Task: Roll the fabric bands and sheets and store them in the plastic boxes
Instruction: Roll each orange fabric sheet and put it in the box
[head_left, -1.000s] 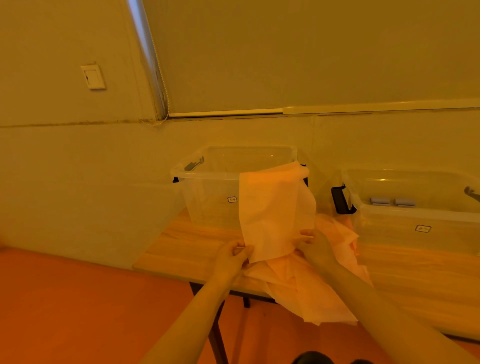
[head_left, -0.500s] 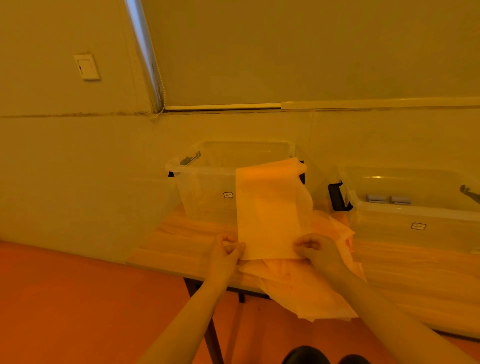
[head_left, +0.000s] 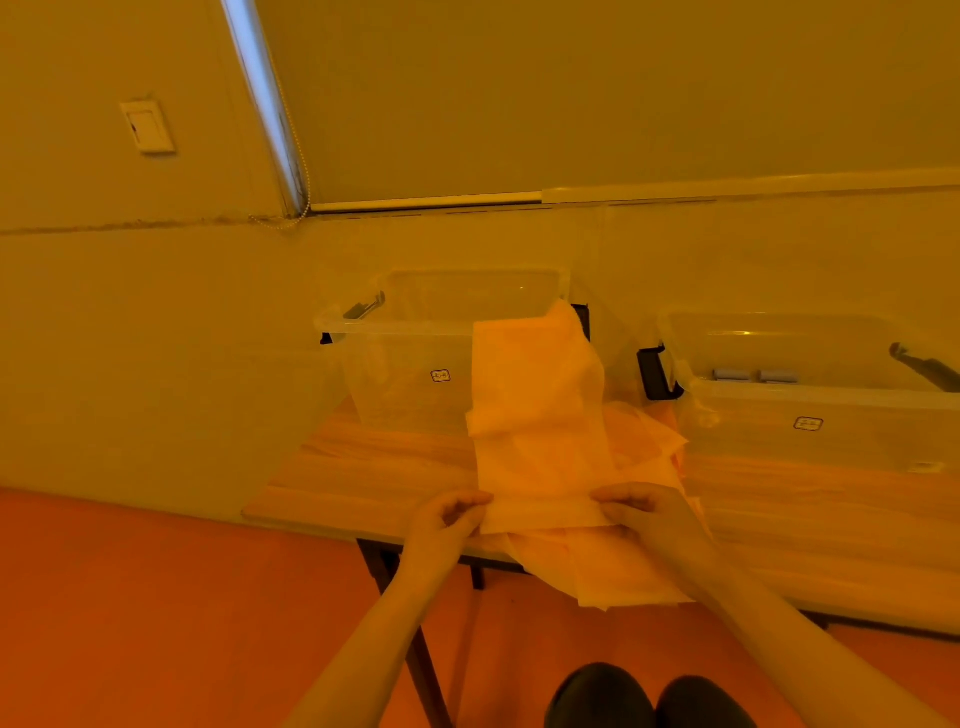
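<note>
My left hand (head_left: 445, 519) and right hand (head_left: 640, 512) each pinch one end of the near edge of a fabric sheet (head_left: 535, 415), where it is folded into a narrow band. Its far end drapes over the rim of the left plastic box (head_left: 410, 358). More sheets (head_left: 613, 566) lie under it on the wooden bench (head_left: 363, 478), hanging over the front edge. The right plastic box (head_left: 810, 395) holds two small rolls (head_left: 756, 375).
</note>
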